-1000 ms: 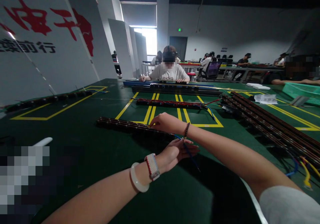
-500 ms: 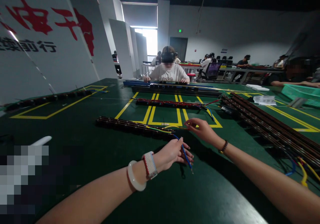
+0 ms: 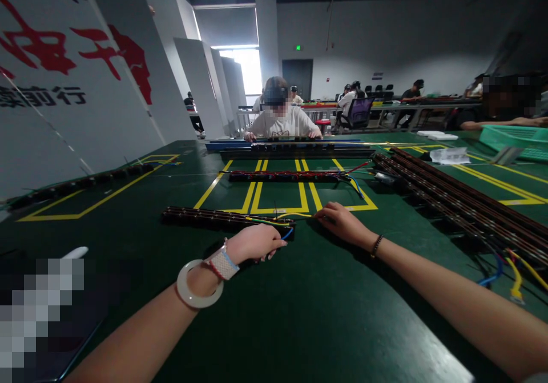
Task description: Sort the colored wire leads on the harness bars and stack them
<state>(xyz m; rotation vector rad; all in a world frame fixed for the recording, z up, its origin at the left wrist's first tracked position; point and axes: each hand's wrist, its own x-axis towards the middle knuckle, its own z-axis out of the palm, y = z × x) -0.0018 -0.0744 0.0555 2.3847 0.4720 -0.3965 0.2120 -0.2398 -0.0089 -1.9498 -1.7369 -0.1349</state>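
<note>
A long dark wiring strip with brown rails (image 3: 201,214) lies on the green table in front of me. My left hand (image 3: 257,241) is closed at its right end, with the blue wire (image 3: 287,234) running into the fingers; the wire's free end is hidden. To the right of the strip, my right hand (image 3: 342,222) pinches the end of a thin yellow wire (image 3: 296,214) that arches off the strip. A yellow-green wire (image 3: 263,221) lies along the strip's top. One thin dark tail (image 3: 276,205) sticks up there.
Behind lies another wired strip (image 3: 282,176) among yellow tape lines. Several long brown strips (image 3: 462,212) stretch along the right, and a further strip (image 3: 85,185) lies at the left. A green basket (image 3: 509,140) stands at the far right. Across the table sits a person (image 3: 278,115).
My left hand has moved left toward the strip's end and closed more; the blue wire's loose end no longer shows. My right hand stays at the yellow wire. The view has shifted slightly.
</note>
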